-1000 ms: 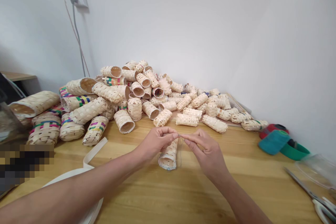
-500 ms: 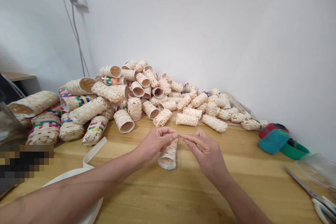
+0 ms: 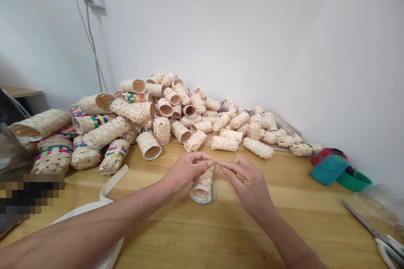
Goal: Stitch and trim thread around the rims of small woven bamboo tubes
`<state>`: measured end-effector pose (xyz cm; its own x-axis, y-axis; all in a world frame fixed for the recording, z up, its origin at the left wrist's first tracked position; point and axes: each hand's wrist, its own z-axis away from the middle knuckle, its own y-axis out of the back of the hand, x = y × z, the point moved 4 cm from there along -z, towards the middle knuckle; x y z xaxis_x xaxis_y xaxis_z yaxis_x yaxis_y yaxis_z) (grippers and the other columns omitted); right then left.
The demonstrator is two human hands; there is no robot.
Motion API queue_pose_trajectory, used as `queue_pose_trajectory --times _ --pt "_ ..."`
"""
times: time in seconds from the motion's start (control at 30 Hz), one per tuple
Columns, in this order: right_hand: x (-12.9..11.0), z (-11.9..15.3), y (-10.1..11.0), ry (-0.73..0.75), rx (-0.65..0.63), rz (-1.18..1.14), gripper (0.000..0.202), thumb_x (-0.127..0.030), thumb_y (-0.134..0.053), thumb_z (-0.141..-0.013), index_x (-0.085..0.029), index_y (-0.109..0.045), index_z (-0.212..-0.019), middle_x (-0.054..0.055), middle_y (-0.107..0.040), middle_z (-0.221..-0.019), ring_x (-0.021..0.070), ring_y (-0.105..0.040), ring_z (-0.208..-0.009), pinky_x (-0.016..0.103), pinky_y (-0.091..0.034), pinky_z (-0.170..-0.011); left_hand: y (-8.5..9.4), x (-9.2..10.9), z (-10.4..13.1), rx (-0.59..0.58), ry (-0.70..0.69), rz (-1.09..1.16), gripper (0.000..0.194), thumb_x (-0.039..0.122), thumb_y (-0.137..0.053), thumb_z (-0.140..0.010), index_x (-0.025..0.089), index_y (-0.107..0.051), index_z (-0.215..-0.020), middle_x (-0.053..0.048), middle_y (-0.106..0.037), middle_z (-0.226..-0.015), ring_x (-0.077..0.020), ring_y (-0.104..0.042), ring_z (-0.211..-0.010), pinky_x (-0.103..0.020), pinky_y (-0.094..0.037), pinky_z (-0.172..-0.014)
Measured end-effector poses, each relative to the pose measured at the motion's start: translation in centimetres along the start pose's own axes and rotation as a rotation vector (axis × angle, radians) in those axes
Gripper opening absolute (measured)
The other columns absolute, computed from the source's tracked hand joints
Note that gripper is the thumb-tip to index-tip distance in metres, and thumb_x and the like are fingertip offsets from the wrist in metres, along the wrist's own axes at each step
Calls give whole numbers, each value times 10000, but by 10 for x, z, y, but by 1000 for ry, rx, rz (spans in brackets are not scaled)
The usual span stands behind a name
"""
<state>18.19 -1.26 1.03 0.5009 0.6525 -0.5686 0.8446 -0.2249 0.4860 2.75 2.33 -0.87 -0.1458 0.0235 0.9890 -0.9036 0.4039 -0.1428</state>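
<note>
A small woven tube (image 3: 202,187) lies on the wooden table between my forearms, its open, light-blue-edged end toward me. Above its far end, my left hand (image 3: 192,169) pinches a thin blue-grey thread between thumb and forefinger. My right hand (image 3: 248,178) is closed at the same spot, its fingertips almost touching the left ones and pinching the thread. A loop of this thread (image 3: 216,185) hangs down beside the tube's right side. Whether a needle is there is too small to tell.
Woven tubes (image 3: 164,107) are heaped along the wall. A white strip roll (image 3: 85,208) lies under my left forearm. To the right are a teal thread spool (image 3: 329,170), a green ring (image 3: 355,182), scissors (image 3: 372,230) and clear plastic (image 3: 383,204).
</note>
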Motion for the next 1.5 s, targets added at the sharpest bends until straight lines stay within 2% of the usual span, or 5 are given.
queue_pose_trajectory --times 0.47,0.87,1.03,1.17,1.5 --pt "-2 0 -2 -149 -42 11 140 -251 -551 -859 -196 -676 -825 20 -566 -725 167 -534 -709 269 -419 -642 -3 0 2 -41 20 -21 328 429 -731 -646 133 -605 -709 86 -394 -472 -36 -255 -414 -193 -168 -420" --pt "22 3 -10 -468 -17 -439 303 -476 -630 -754 -173 -633 -768 8 -585 -657 150 -536 -623 270 -464 -617 -12 8 6 -77 -41 -117 369 482 -703 -648 132 -590 -686 84 -362 -475 -49 -259 -437 -192 -191 -438" --pt "22 2 -9 -466 10 -419 291 -468 -641 -747 -177 -648 -765 3 -572 -643 141 -516 -606 259 -456 -591 -7 16 6 27 -275 -336 207 357 -621 -761 153 -651 -786 -5 -588 -711 -133 -500 -667 -239 -391 -632" --pt "18 2 -7 -451 -10 -350 262 -437 -620 -770 -178 -658 -775 -2 -568 -646 138 -503 -612 253 -440 -587 -3 26 10 138 -453 -452 177 285 -618 -782 187 -670 -920 -46 -622 -952 -192 -540 -933 -305 -395 -866" --pt "17 2 -10 -442 -55 -330 253 -427 -614 -778 -178 -657 -774 3 -582 -667 139 -508 -615 248 -433 -576 -6 28 11 108 -436 -441 98 233 -638 -765 160 -686 -810 -52 -625 -853 -185 -566 -862 -294 -414 -821"
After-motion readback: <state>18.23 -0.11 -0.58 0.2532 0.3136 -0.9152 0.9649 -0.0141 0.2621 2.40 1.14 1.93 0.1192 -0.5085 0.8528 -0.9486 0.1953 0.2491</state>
